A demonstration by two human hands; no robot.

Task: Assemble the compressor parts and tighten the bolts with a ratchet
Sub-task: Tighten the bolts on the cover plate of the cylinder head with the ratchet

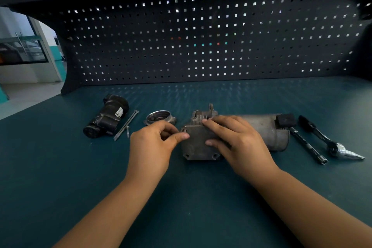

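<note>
The left hand's (pixel 153 145) fingers (pixel 173 128) are drawn narrow, thumb against forefinger, pinching what looks like a small bolt (pixel 184 130) at the upper left corner of the cover plate (pixel 196 148), probably to start its thread by feel; it is too small to be sure. The right hand (pixel 235 143) lies spread and flat, thumb on the plate face, fingers over its top edge, pressing the plate onto the compressor body (pixel 263 127) so the holes line up; 2 lower holes are unfilled. The body lies on its side mid-counter (pixel 201 197). The ratchet (pixel 332 144) and extension bar (pixel 308 147) lie just right of it, handy for tightening; 2 long bolts (pixel 126 125), a round flange (pixel 161 118) and a black motor unit (pixel 106 120) lie left, unfitted.
</note>
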